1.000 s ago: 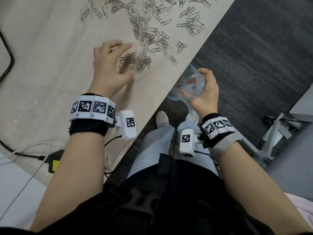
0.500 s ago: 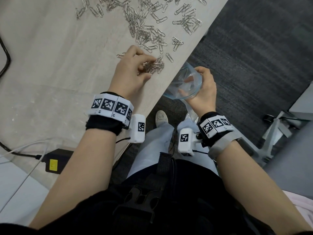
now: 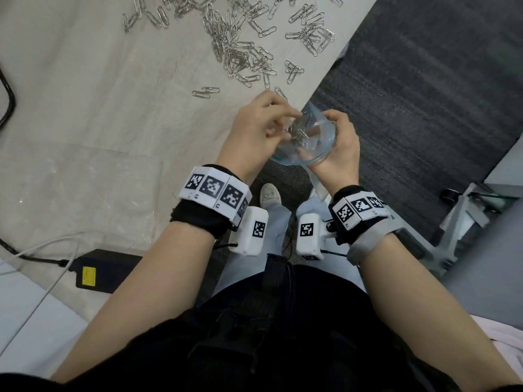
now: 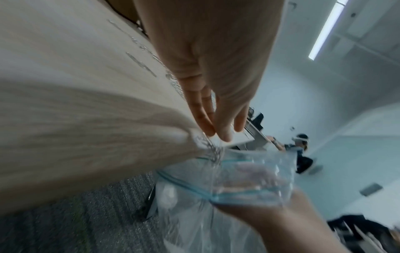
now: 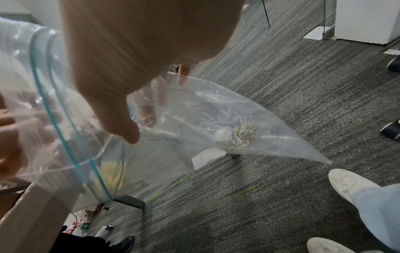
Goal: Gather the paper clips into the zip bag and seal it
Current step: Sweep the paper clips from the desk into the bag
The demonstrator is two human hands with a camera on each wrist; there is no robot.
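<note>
Many silver paper clips (image 3: pixel 243 58) lie scattered over the pale wooden table (image 3: pixel 113 114). My left hand (image 3: pixel 271 120) is at the table's near edge, its fingers (image 4: pixel 218 126) fairly straight, pushing a bunch of clips (image 4: pixel 213 150) over the edge. The clear zip bag (image 3: pixel 305 148) with a blue zip strip hangs just below that edge, mouth open. My right hand (image 3: pixel 339 148) grips its rim, thumb (image 5: pixel 121 119) inside the mouth. A small heap of clips (image 5: pixel 240 137) lies in the bag's bottom corner.
A black power adapter (image 3: pixel 107 273) with a yellow label and cables sit at the table's near left. A black cable (image 3: pixel 8 100) loops at the left edge. Grey carpet (image 3: pixel 410 108) lies below, with my shoes (image 3: pixel 270 195), a chair base (image 3: pixel 467 219) and one loose clip (image 5: pixel 287 182).
My left hand has swept a bunch of clips from the middle of the table to its near edge, where they now spill into the bag. The right hand has kept the bag open there.
</note>
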